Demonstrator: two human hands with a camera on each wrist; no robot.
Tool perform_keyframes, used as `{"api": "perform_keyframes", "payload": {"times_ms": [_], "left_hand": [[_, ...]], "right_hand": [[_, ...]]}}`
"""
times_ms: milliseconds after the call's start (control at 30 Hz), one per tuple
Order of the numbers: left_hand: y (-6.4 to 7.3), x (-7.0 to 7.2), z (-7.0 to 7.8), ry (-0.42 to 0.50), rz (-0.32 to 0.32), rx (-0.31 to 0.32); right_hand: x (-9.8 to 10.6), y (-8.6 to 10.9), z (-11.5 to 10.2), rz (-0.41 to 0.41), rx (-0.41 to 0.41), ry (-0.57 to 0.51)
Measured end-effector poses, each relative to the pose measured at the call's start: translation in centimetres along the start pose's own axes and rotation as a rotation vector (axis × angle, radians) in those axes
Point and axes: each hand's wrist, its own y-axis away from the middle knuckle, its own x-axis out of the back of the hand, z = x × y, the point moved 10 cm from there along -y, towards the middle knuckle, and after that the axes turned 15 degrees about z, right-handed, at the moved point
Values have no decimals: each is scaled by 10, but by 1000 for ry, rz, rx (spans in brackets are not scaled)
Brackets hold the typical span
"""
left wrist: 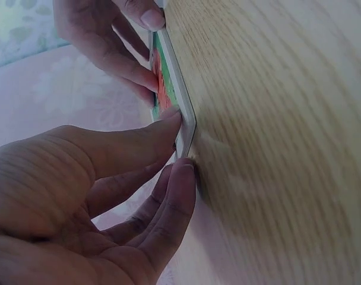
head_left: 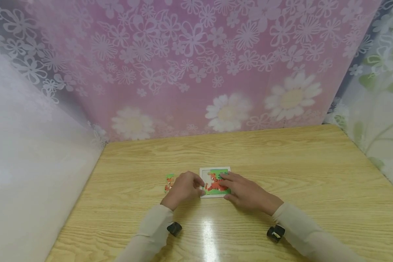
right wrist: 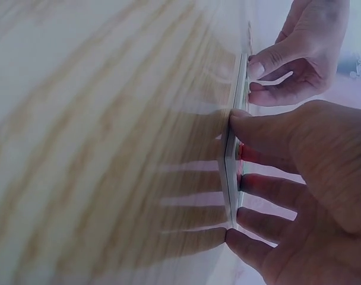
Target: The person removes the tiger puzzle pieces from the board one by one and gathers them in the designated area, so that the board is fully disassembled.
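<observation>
A tiger picture puzzle in a white frame lies flat on the table, with pale backing showing along its left side. My left hand is at the frame's left edge, thumb and fingers bent together around a small green-printed puzzle piece, mostly hidden by the fingers. In the left wrist view, the left thumb touches the frame near a corner. My right hand rests on the puzzle's right side, fingers spread nearly straight over the picture. Its thumb lies against the near edge.
Left of my left hand lies a tiger-printed part with green and orange, partly covered by that hand. The wood-grain table extends to a flowered pink curtain behind. Dark wrist devices sit on both sleeves.
</observation>
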Motion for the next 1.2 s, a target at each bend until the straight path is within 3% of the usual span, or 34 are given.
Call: {"api": "perform_keyframes", "payload": {"times_ms": [433, 1200], "left_hand": [[-2, -2, 1, -17, -11, -4], [-2, 4, 0, 45, 65, -5]], "right_hand": [[1, 0, 1, 13, 0, -9], [1, -4, -2, -26, -27, -27]]}}
